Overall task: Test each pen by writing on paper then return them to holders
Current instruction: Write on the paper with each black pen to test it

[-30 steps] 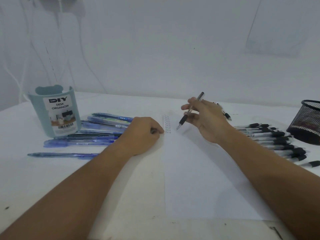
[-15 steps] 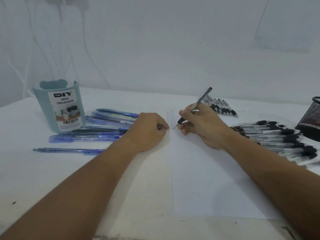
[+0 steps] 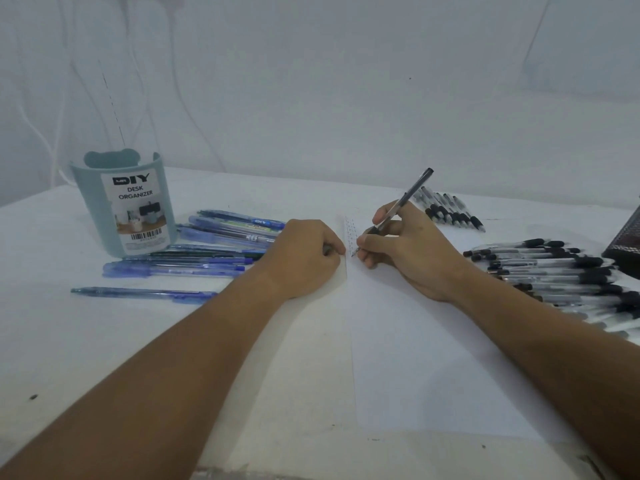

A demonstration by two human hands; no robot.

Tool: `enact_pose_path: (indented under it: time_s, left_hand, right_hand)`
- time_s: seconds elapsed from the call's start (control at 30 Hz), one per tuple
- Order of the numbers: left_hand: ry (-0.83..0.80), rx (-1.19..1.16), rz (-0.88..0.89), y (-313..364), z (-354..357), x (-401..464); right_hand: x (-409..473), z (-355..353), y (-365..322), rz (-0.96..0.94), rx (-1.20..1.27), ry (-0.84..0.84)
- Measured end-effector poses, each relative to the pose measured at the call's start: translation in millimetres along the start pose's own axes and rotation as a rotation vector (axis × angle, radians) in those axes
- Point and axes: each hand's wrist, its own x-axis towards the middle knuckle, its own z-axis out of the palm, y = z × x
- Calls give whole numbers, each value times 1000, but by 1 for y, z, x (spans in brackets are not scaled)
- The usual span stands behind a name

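My right hand (image 3: 408,251) grips a black pen (image 3: 403,204) in a writing hold, its tip down on the white paper (image 3: 426,358) beside a column of small marks (image 3: 350,233) at the sheet's top left corner. My left hand (image 3: 304,258) lies curled in a fist at the paper's left edge; it seems to hold something small and dark, unclear what. Several blue pens (image 3: 207,251) lie left of that fist. A teal desk organizer (image 3: 126,206) stands behind them. Several black pens (image 3: 554,275) are heaped at the right, beside a black mesh holder (image 3: 627,247).
A second small row of black pens (image 3: 450,209) lies behind my right hand. One blue pen (image 3: 138,292) lies apart near the left. White cables hang down the wall behind the organizer. The white table (image 3: 86,341) runs to the near edge.
My right hand has lowered the black pen from above the sheet down to the paper by the column of marks. My left fist stays where it was.
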Motion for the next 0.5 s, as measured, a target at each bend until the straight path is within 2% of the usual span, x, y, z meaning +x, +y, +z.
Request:
enact_pose_path:
  time_s: [0.37,0.5]
  left_hand:
    - [-2,0,-10,-2,1,0]
    - [-5,-7,-13,-2,1,0]
  right_hand:
    - [2,1,3,-5,-101,-2]
    - [2,0,0,34,-19,-8]
